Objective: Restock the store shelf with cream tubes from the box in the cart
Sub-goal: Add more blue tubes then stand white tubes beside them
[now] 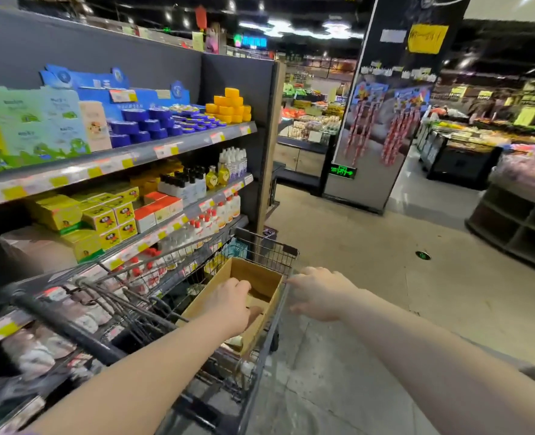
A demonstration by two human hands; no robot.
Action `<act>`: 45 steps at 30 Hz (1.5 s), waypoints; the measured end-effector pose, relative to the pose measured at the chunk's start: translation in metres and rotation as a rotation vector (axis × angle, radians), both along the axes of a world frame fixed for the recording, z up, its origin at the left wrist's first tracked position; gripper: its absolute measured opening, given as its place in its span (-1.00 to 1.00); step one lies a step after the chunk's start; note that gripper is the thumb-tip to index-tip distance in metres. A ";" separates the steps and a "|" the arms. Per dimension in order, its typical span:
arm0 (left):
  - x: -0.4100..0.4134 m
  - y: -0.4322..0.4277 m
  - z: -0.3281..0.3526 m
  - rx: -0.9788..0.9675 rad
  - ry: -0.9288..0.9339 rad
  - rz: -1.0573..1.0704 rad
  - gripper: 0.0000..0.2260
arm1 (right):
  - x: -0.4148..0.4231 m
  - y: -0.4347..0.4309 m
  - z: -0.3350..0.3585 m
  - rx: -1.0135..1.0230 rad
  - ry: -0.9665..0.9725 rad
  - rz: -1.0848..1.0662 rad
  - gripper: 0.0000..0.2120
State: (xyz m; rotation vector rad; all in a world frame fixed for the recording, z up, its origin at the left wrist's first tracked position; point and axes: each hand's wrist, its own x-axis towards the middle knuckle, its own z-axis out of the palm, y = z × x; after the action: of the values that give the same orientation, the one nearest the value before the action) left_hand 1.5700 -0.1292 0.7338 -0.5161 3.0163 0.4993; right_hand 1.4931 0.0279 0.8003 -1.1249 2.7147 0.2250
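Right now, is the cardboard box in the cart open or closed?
Open. The cardboard box has no cover on top, its brown inner walls show, and the left hand reaches down inside. Contents: cannot tell.

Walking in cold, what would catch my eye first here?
A stack of bright yellow jars at the right end of the top shelf stands out, beside blue tins. Lower down, the left hand reaches into an open cardboard box in the wire cart, with the right hand by the cart's rim.

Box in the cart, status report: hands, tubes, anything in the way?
Left hand down inside box, grip hidden. Right hand open at cart rim. Contents unclear. Nothing blocking the box.
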 end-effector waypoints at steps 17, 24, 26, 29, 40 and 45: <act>-0.145 -0.098 -0.118 0.123 -0.323 0.262 -0.50 | -0.215 -0.134 -0.096 0.258 -0.186 0.263 -0.54; -0.159 -0.131 -0.160 0.161 -0.406 0.477 -0.50 | -0.267 -0.210 -0.183 0.396 -0.264 0.456 -0.46; -0.169 -0.138 -0.172 0.193 -0.442 0.551 -0.50 | -0.278 -0.231 -0.210 0.434 -0.306 0.526 -0.46; -0.186 -0.145 -0.198 0.305 -0.457 0.665 -0.54 | -0.297 -0.258 -0.251 0.493 -0.375 0.608 -0.48; -0.244 -0.145 -0.337 0.697 -0.532 0.924 -0.44 | -0.328 -0.306 -0.415 0.669 -0.529 0.616 -0.54; -0.252 -0.141 -0.397 0.704 -0.599 1.011 -0.39 | -0.315 -0.305 -0.475 0.653 -0.677 0.465 -0.67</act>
State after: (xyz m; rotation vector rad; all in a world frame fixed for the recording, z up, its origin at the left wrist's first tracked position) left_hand 1.3182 -0.2704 0.3364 -1.6788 1.6695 1.0936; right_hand 1.1786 -0.2776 0.3249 -1.2842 1.5943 0.6103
